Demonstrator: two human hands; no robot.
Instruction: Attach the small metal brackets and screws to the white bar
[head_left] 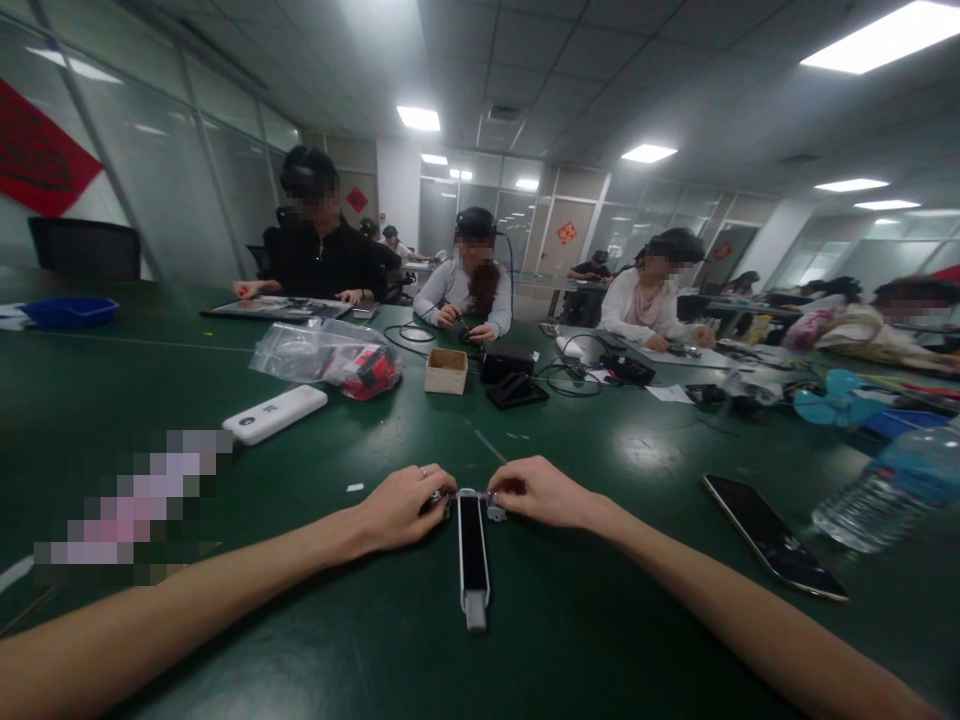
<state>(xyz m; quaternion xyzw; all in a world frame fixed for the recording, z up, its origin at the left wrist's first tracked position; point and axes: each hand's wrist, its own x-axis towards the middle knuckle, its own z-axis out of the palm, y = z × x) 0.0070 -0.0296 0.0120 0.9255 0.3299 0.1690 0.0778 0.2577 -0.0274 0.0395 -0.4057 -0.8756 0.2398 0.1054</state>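
Observation:
A long narrow piece with a white frame and black middle (473, 545) lies on the green table (600, 640), a light grey tab (475, 612) at its near end. At its far end, my left hand (411, 508) is closed with the fingertips around a small grey metallic part (436, 497). Opposite it, my right hand (541, 490) pinches another small grey part (496, 511) just right of the piece. The fingers cover much of both parts, and I cannot make out their exact kind.
A black phone (774, 537) and a plastic water bottle (889, 495) are at right. Left are a white power bank (275, 414) and clear plastic bags (300, 350). A small open box (446, 372) stands ahead, beside black devices (516, 388). Several people sit across the table.

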